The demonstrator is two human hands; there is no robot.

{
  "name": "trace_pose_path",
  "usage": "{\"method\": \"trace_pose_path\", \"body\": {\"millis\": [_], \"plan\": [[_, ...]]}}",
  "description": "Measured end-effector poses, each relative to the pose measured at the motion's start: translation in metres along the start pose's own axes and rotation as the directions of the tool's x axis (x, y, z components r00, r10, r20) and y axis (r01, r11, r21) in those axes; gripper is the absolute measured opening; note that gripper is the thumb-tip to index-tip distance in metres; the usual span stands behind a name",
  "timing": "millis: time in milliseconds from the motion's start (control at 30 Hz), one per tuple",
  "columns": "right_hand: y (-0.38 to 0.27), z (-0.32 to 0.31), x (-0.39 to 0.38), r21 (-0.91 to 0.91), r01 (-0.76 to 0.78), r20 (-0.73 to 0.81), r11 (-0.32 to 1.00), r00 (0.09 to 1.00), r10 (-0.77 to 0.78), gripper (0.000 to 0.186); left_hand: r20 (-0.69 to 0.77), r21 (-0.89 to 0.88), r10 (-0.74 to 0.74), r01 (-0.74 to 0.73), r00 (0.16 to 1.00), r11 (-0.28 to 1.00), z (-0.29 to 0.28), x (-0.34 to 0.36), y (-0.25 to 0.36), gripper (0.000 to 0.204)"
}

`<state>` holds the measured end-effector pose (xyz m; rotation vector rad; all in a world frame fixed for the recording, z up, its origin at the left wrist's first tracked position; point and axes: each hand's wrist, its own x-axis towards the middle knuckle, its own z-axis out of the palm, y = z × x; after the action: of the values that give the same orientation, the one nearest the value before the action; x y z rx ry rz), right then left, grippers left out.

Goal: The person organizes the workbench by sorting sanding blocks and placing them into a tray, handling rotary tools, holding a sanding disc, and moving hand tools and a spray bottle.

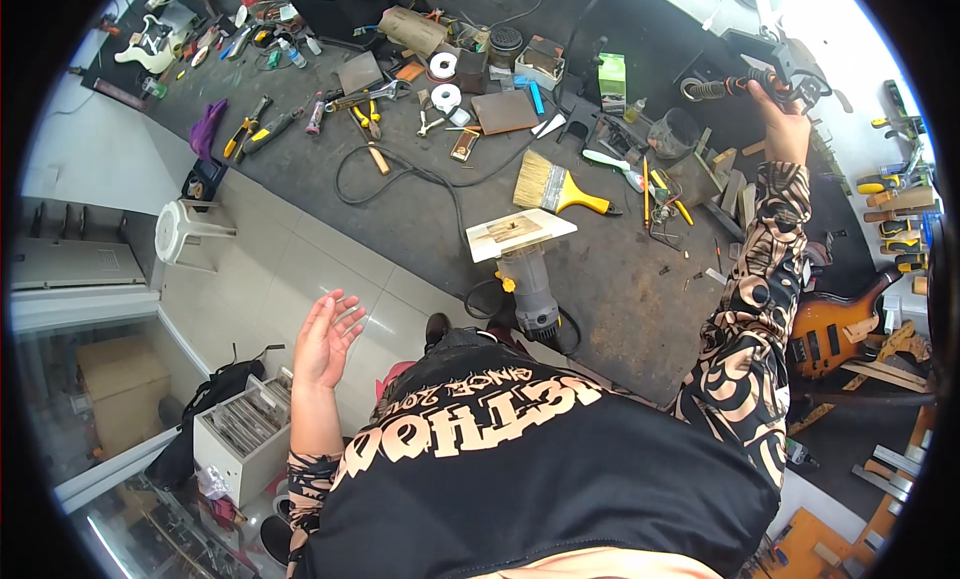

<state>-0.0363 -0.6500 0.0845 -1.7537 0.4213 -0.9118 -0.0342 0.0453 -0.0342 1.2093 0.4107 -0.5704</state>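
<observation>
My right hand (782, 121) reaches far up and right across the dark workbench (600, 269) and grips the black and orange handle of a tool (752, 83) at the bench's far side. My left hand (325, 339) hangs in the air over the tiled floor (300, 269), palm open, fingers spread, holding nothing. A router-like power tool (530, 289) with a pale wooden plate on top stands on the bench edge just ahead of my chest.
A yellow-handled paint brush (555, 186), pliers (368, 119), tape rolls (443, 67), a black cable (400, 174) and several small tools litter the bench. A sunburst guitar body (835, 324) lies at right. A white plastic stool (185, 229) and a white box (245, 434) stand on the floor.
</observation>
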Motion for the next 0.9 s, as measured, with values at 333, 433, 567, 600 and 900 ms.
{"method": "trace_pose_path", "body": {"millis": [333,433,567,600,900], "plan": [[0.029,0.018,-0.047,0.074,0.084,-0.206,0.994,0.976,-0.068,0.047,0.012,0.053,-0.04,0.039,0.999,0.998,-0.009,-0.002,-0.015,0.039],[0.048,-0.02,-0.055,-0.197,0.128,-0.25,0.972,0.952,-0.176,0.037,0.039,0.071,-0.03,0.027,0.999,0.997,0.0,0.01,-0.013,0.035],[0.11,-0.045,-0.092,-0.858,-0.113,-0.133,0.501,0.991,-0.004,0.037,0.023,0.239,0.025,-0.03,0.999,0.971,0.014,0.028,-0.009,0.036],[0.115,-0.036,-0.1,-0.932,-0.197,-0.157,0.306,0.976,0.151,0.043,0.003,0.33,0.051,-0.049,0.999,0.943,0.016,0.035,-0.008,0.036],[0.144,-0.023,-0.159,-0.823,-0.3,-0.234,0.483,0.953,0.194,0.03,0.673,0.674,0.367,-0.737,0.642,0.052,0.16,0.174,0.037,0.047]]}}
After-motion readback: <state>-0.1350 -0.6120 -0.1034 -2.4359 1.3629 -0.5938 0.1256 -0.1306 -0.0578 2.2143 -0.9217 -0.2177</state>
